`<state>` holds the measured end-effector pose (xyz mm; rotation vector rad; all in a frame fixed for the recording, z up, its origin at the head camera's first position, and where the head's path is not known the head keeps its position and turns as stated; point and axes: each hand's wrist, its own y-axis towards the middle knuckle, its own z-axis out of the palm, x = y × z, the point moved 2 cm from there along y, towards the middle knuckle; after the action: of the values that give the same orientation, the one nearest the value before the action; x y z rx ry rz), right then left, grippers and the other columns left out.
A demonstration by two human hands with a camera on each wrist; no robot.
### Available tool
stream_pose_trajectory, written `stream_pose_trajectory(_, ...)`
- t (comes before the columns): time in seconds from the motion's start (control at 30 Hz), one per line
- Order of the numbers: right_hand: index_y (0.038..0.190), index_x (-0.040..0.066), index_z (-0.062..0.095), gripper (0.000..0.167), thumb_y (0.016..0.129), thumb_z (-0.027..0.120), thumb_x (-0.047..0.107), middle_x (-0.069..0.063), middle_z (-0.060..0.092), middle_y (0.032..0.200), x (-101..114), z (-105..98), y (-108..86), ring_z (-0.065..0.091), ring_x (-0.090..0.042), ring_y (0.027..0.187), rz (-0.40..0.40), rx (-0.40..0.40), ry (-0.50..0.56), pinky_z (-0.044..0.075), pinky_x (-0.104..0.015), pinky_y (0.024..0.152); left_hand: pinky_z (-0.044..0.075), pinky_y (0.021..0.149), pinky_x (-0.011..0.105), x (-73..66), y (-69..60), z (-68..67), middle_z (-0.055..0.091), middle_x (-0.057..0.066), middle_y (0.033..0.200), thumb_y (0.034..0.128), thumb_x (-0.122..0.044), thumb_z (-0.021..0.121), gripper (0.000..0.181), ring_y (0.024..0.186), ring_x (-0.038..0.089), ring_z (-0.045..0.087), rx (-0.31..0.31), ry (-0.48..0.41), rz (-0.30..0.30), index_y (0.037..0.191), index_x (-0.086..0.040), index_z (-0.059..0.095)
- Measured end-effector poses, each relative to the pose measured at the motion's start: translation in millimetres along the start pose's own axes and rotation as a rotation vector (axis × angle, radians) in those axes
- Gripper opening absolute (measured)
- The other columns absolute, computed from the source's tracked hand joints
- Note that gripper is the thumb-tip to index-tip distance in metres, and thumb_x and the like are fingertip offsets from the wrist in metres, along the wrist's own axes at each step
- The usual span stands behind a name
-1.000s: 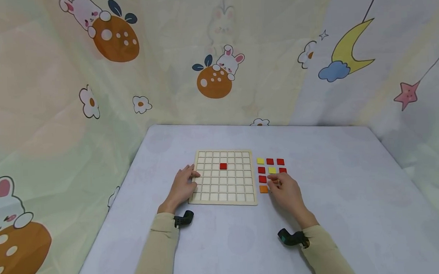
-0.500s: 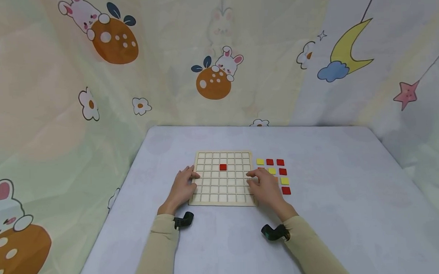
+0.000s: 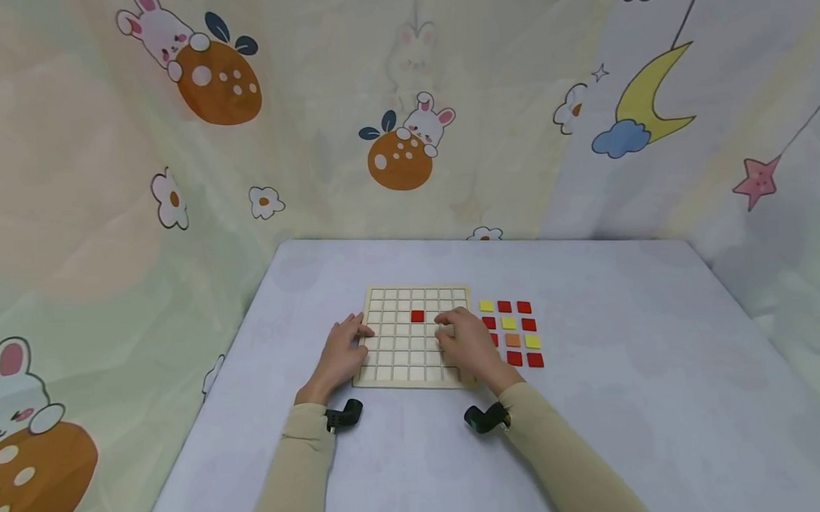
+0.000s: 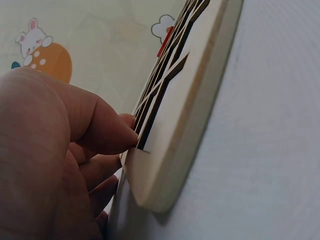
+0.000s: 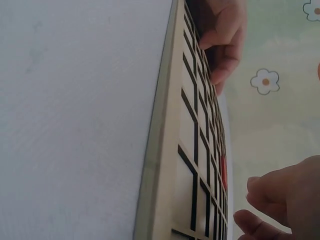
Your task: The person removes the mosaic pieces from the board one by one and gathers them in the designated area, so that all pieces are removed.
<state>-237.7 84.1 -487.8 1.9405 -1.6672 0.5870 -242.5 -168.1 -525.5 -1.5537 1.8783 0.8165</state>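
Note:
A pale wooden grid board (image 3: pixel 414 385) lies on the table with one red square tile (image 3: pixel 417 316) in an upper-middle cell. At its left edge rests my left hand (image 3: pixel 337 353), fingertips touching the rim; the left wrist view shows the thumb (image 4: pixel 112 132) against the corner region. Over the right part of the grid hovers my right hand (image 3: pixel 473 348), thumb and index finger bent toward each other. In the right wrist view those fingertips (image 5: pixel 255 187) stand slightly apart. I cannot make out a tile between them. The right hand's back hides part of the tile rows.
Right of the board lie rows of loose tiles: yellow tiles (image 3: pixel 509 323), red tiles (image 3: pixel 529 325) and an orange tile (image 3: pixel 512 340). A white cloth covers the table (image 3: pixel 625 399). A cartoon-printed curtain (image 3: pixel 297 139) hangs behind it.
The right hand has moved left from the loose tiles to over the board's right half, uncovering orange, yellow and red tiles. The left hand stays at the board's edge.

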Motion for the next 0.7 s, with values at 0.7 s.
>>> stream_pose_trajectory(0.7,0.113,0.009,0.071,0.025,0.090,0.064,0.017,-0.005,0.064,0.107,-0.8,22.6,36.8,0.062,-0.021,0.095,-0.077,-0.026,-0.088,0.056,-0.036,0.084,0.003,0.124,0.034,-0.8,0.2,-0.3,0.037,0.008,0.155,0.0842,-0.001,0.051,0.028,0.148,0.022,0.022,0.015,-0.005,-0.028,0.106,-0.012,0.065)
